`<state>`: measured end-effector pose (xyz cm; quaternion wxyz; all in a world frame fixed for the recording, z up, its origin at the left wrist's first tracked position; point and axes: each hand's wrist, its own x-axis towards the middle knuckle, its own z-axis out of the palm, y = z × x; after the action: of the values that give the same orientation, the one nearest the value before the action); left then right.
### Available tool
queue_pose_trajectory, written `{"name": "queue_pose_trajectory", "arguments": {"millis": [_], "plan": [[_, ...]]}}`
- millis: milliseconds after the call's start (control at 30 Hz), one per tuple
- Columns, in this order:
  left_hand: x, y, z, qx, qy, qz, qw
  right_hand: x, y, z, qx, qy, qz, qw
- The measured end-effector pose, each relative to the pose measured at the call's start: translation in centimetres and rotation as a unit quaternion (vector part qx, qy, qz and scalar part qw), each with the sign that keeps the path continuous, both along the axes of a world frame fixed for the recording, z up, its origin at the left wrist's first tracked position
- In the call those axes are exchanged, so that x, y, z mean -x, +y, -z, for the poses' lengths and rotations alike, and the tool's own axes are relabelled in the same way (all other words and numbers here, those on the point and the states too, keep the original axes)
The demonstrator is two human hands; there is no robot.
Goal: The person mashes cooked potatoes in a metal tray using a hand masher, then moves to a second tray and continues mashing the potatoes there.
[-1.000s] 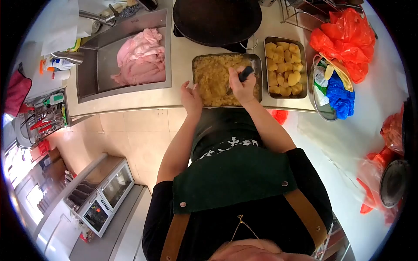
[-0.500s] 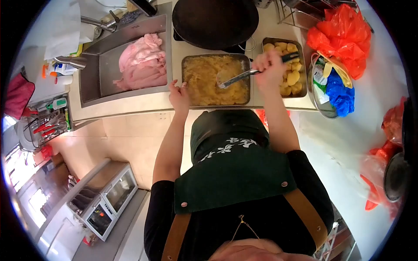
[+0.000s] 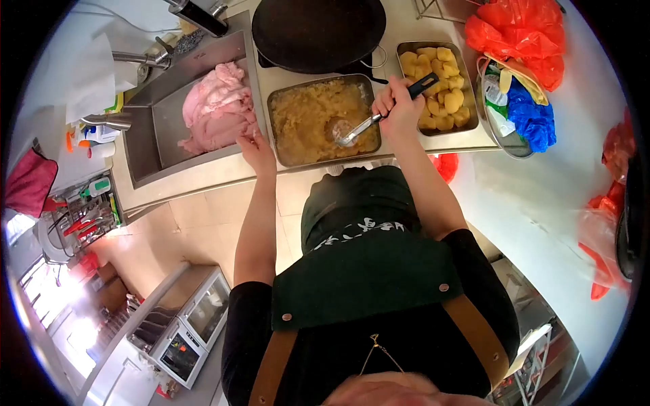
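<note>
My right hand (image 3: pixel 401 111) is closed around the black-tipped handle of a metal potato masher (image 3: pixel 366 127). The masher's round head rests in yellow mashed potato (image 3: pixel 305 111), which looks coarse and lumpy. A shallow metal tray (image 3: pixel 272 150) holds the mash near the counter's front edge. Just left of that tray, my left hand (image 3: pixel 257 153) is at the sink's right edge with its fingers apart and nothing in them. Whether it touches the tray rim is hard to make out. Peeled potato pieces (image 3: pixel 452 101) fill a second metal tray (image 3: pixel 468 81) on the right.
A steel sink (image 3: pixel 152 135) on the left holds a pink, soft-looking mass (image 3: pixel 217 101). Behind the mash tray stands a large dark pan (image 3: pixel 318 30). Red plastic bags (image 3: pixel 521 40) and a bowl (image 3: pixel 489 128) with a blue bag (image 3: pixel 531 118) sit at the right.
My left hand has moved left from the tray's side toward the sink edge. My right hand has shifted slightly lower and left with the masher, whose head stays in the mash. The camera view has tilted.
</note>
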<state>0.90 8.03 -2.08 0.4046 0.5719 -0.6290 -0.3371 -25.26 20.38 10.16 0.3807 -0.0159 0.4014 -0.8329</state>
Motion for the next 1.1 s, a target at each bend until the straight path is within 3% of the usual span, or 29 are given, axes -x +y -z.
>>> {"name": "queue_pose_trajectory", "arguments": {"millis": [67,233,467,567,667,800,967,1067,1100], "plan": [[-0.3,0.0,-0.2,-0.005,-0.015,-0.015,1.000,0.0,0.7,-0.8,-0.025,0.040,-0.042,0.998],[0.6,3.0,-2.3,-0.040,-0.007,-0.057,0.998,-0.7,1.5,1.4,-0.130,0.173,-0.014,0.976],[-1.0,5.0,-2.6,-0.091,-0.006,-0.083,0.992,-2.5,1.1,5.0,-0.075,0.244,-0.025,0.967],[-1.6,5.7,-2.8,-0.086,-0.016,-0.082,0.993,-2.1,-0.2,6.4,-0.141,0.390,-0.064,0.908],[-2.1,6.1,-2.8,-0.078,-0.024,-0.084,0.993,-1.7,-1.6,2.5,-0.124,0.239,-0.050,0.962],[-3.6,7.0,-1.5,-0.082,-0.034,-0.084,0.993,-1.5,-2.0,0.1,-0.097,0.183,-0.027,0.978],[-5.2,8.4,0.6,-0.060,-0.009,-0.091,0.994,-3.4,-1.4,0.4,-0.026,0.238,-0.215,0.947],[-5.7,9.1,0.8,-0.071,-0.002,-0.104,0.992,-3.8,-1.7,1.7,-0.065,0.273,-0.309,0.909],[-5.9,9.3,0.7,-0.077,-0.005,-0.109,0.991,-3.9,-1.4,2.4,-0.088,0.257,-0.294,0.916]]}}
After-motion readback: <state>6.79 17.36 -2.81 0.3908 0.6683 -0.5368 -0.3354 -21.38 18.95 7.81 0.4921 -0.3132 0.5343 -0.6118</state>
